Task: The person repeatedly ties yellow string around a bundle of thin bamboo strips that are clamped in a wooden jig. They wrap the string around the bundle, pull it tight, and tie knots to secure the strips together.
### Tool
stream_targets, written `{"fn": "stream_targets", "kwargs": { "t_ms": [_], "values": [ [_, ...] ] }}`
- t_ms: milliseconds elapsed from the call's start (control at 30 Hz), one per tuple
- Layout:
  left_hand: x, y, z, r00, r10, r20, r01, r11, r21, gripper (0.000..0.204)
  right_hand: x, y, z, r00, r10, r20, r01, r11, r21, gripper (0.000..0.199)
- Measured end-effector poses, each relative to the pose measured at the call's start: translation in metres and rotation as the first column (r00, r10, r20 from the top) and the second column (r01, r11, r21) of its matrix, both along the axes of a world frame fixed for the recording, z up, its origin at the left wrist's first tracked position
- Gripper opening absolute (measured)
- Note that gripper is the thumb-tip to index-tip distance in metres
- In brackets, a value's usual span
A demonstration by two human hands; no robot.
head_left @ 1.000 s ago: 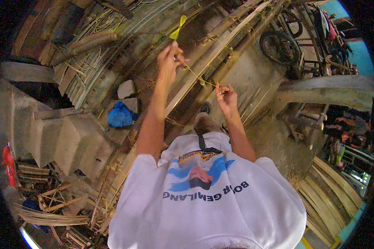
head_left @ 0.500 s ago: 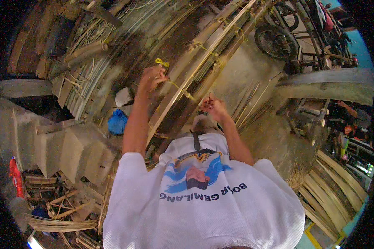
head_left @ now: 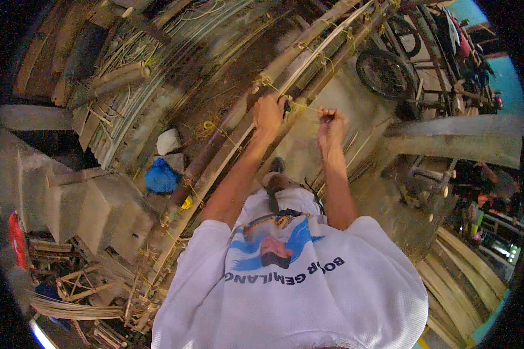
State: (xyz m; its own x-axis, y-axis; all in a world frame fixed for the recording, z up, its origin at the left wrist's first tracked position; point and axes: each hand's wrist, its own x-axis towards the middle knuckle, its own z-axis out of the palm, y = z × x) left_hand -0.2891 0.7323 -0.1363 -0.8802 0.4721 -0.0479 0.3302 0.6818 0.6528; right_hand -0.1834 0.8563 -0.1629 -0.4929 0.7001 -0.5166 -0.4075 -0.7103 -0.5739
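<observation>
A long frame of bamboo poles (head_left: 227, 139) runs diagonally in front of me, lashed at several joints with yellow cord. My left hand (head_left: 269, 111) grips the yellow cord (head_left: 304, 106) right at a pole joint. My right hand (head_left: 332, 123) is closed on the other end of that cord, a short way to the right. The cord is stretched taut between the two hands. Below my arms I see my white printed shirt (head_left: 291, 291) and one foot in a sandal (head_left: 273, 180) on the ground.
A blue bag (head_left: 160, 177) and a pale stone block (head_left: 169, 141) lie left of the poles. Concrete steps (head_left: 81, 203) are at the left. A bicycle wheel (head_left: 384, 72) stands at the upper right. Bamboo strips (head_left: 466, 273) are stacked at the right, and cut bamboo scraps (head_left: 70, 291) at the lower left.
My left hand came down from high above the frame to the pole joint. The right hand stayed close by, and the cord between them became short and taut.
</observation>
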Motion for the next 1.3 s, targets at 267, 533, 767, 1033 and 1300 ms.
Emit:
{"fn": "stream_targets", "kwargs": {
  "t_ms": [267,533,767,1033,1300],
  "values": [
    [0.007,0.005,-0.042,0.963,0.004,-0.27,-0.018,0.999,-0.049,0.027,-0.164,-0.061,0.089,0.661,0.216,0.719,-0.435,-0.67,0.602,0.023],
    [0.005,0.002,-0.004,0.997,-0.028,-0.076,0.032,0.998,0.058,0.028,-0.162,-0.024,0.1,0.586,0.53,0.612,-0.641,-0.159,0.751,0.013],
    [0.001,0.008,-0.008,1.0,-0.001,0.005,0.0,0.994,0.111,0.032,0.012,0.01,0.012,0.969,0.238,-0.059,-0.218,0.946,0.238,0.017],
    [-0.012,-0.003,0.032,0.971,-0.147,0.189,-0.01,0.764,0.645,0.028,0.004,0.029,-0.093,0.965,0.225,-0.136,-0.253,0.933,-0.256,0.018],
    [-0.142,0.008,-0.059,0.705,-0.21,0.677,-0.45,0.606,0.656,0.029,0.022,0.01,-0.089,0.916,0.378,-0.132,-0.391,0.916,-0.092,0.018]
  ]
}}
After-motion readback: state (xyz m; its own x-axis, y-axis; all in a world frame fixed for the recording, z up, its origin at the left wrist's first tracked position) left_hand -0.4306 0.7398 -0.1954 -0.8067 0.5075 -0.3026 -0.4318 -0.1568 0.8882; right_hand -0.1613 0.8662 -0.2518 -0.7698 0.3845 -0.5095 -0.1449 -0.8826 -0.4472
